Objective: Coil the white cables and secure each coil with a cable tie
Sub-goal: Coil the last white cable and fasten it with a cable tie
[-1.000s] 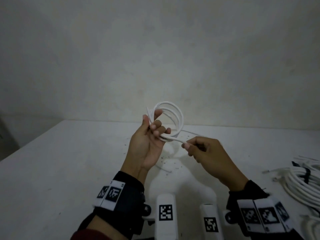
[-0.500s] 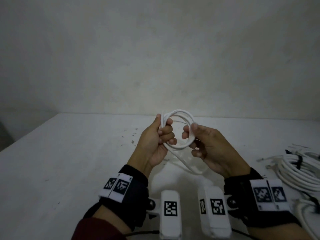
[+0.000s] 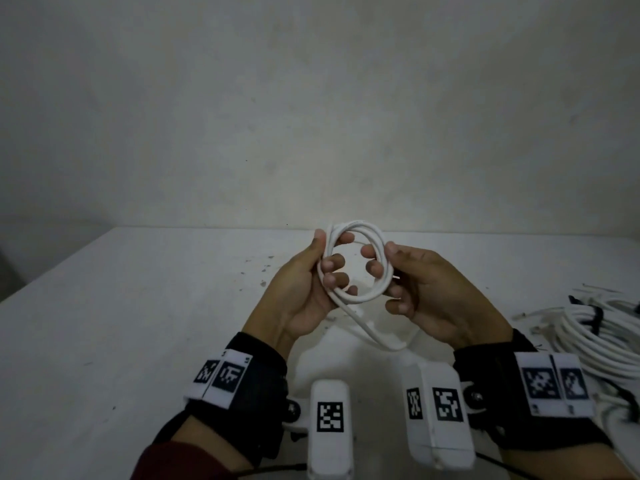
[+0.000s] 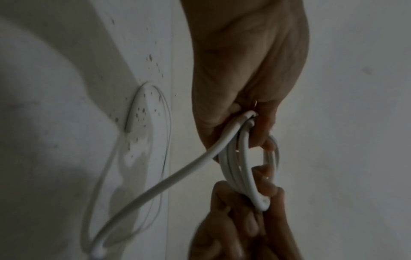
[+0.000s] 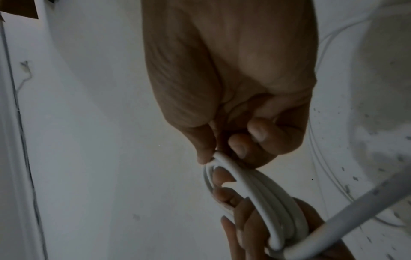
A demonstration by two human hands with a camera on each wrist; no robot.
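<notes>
White cable (image 3: pixel 356 263) coil held above the table (image 3: pixel 138 306) — left hand (image 3: pixel 304 292) and right hand (image 3: pixel 436 299) both gripping it.

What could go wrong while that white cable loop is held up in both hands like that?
The coil is only pinched between the left hand and right hand, with no tie visible on it, so a loosened grip might let the loops spring apart. The loose tail hanging toward the table could snag or drag.

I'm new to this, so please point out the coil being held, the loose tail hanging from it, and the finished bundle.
coil (image 3: pixel 358 226): head view, top arc.
loose tail (image 3: pixel 367 327): head view, mid-length.
finished bundle (image 3: pixel 588 337): head view, white loops.
</notes>
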